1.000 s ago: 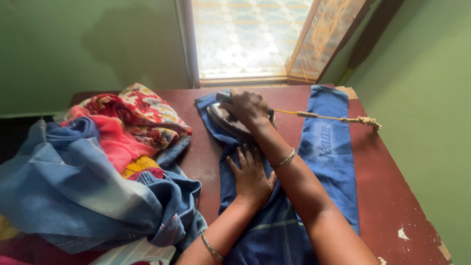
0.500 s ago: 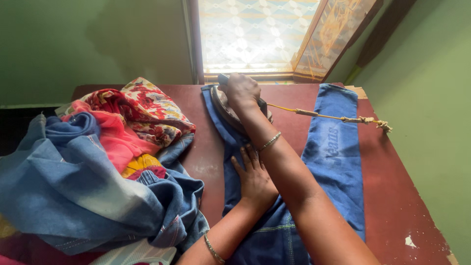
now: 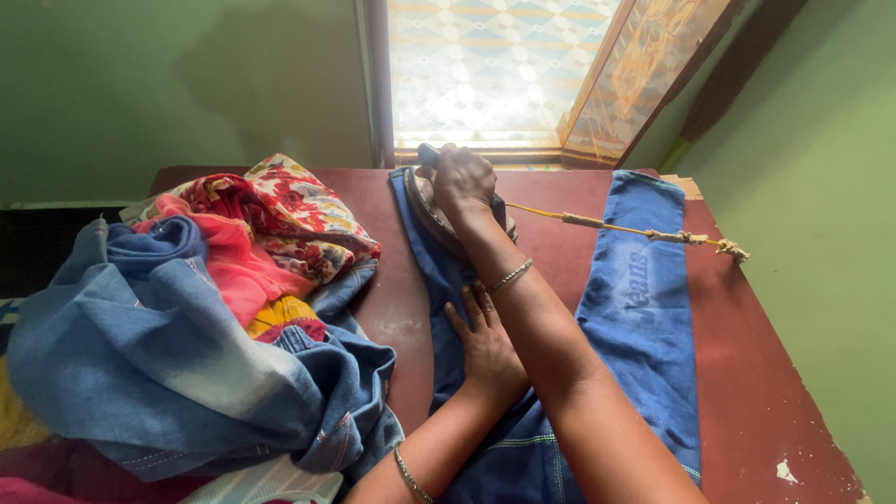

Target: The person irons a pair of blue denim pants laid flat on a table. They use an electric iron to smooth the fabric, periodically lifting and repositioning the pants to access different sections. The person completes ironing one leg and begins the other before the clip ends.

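A pair of blue jeans (image 3: 644, 308) lies spread flat on the dark red table (image 3: 775, 401), legs pointing toward the window. My right hand (image 3: 462, 182) grips the handle of a clothes iron (image 3: 431, 210) at the far end of the left leg. Its yellow cord (image 3: 635, 229) trails off to the right over the other leg. My left hand (image 3: 487, 341) lies flat, fingers apart, pressing the left leg's cloth down nearer to me. A bangle is on each wrist.
A heap of clothes (image 3: 187, 327), blue denim with red, pink and yellow floral cloth, fills the table's left side. A patterned window (image 3: 485, 70) with an open shutter stands behind the table. Green walls close in on both sides.
My right hand has pushed the iron farther up the left jeans leg toward the window. My left hand has stayed flat on the cloth.
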